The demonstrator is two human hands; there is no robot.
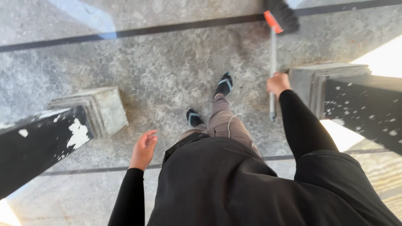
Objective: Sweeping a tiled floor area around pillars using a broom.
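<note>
Push broom (274, 62) — pale metal handle, orange block, black bristles; head at top edge of view, bristles partly cut off by frame. Handle upright over grey stone floor (167, 71), just beside right column base (318, 81). Right hand (278, 83) clamped round handle mid-length; fingers hidden behind fist. Left hand (143, 148) empty, fingers loosely apart, hanging near left column base (100, 109). Black columns — upper parts out of frame. Sandalled feet (209, 102) between column bases; lower handle end blurred.
</note>
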